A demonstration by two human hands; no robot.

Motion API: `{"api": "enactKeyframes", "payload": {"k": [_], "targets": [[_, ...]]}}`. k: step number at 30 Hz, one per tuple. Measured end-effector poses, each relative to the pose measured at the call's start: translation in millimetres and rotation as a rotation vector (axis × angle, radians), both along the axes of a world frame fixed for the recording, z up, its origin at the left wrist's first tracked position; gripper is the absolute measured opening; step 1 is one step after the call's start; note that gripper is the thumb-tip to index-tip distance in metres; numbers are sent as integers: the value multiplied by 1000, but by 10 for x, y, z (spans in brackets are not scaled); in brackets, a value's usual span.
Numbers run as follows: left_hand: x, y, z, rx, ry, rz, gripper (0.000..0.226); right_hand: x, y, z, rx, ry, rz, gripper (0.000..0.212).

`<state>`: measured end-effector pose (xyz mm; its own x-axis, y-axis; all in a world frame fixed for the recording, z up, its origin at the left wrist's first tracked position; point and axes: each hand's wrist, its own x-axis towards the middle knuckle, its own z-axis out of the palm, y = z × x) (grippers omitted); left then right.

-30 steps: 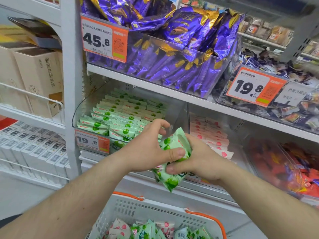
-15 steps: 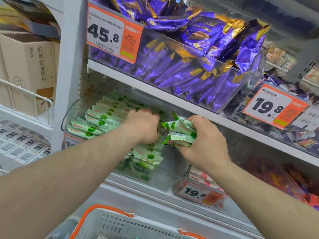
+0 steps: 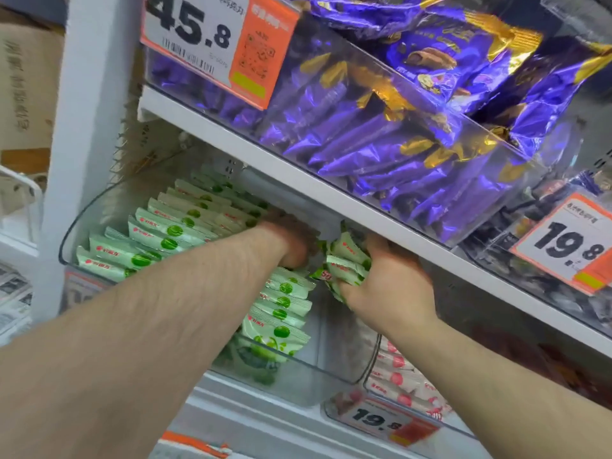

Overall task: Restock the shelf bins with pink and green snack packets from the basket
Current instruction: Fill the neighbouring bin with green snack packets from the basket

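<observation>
Gripping a bunch of green packets [image 3: 346,265], the right hand [image 3: 394,286] reaches into the clear bin [image 3: 82,213] beside the left hand [image 3: 291,240], whose fingers are hidden.

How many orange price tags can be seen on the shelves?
3: the 45.8 tag on the purple-packet bin at upper left, a 19.8 tag at right, and a lower tag under the pink packets. A fourth may hide behind the left forearm.

The shelf edge [image 3: 381,226] overhangs the green packets' bin [image 3: 324,372], narrowing entry from above.
</observation>
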<state>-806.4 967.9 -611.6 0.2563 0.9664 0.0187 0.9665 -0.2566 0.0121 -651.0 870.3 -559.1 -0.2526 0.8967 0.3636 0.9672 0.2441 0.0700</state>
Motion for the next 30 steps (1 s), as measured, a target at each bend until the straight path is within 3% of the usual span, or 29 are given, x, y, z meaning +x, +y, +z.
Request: {"api": "enactKeyframes", "payload": {"k": [3, 7, 11, 16, 25, 30], "targets": [[-53, 15, -56, -39, 68, -14, 42, -71, 43, -60, 16, -110, 12, 64], [-166, 5, -40, -49, 31, -27, 41, -212, 162, -78, 66, -224, 16, 52], [-164, -1, -45, -3, 69, -41, 36, -398, 247, 45, -52, -244, 2, 43], [-78, 152, -140, 80, -6, -99, 70, -407, 287, 142, -216, -109, -50, 40], [-154, 118, -115, -30, 20, -129, 68, -436, 265, 185, -311, -13, -144, 26], [-172, 129, -122, -17, 47, -97, 66, -444, 216, 273, -435, 126, -64, 23]]}}
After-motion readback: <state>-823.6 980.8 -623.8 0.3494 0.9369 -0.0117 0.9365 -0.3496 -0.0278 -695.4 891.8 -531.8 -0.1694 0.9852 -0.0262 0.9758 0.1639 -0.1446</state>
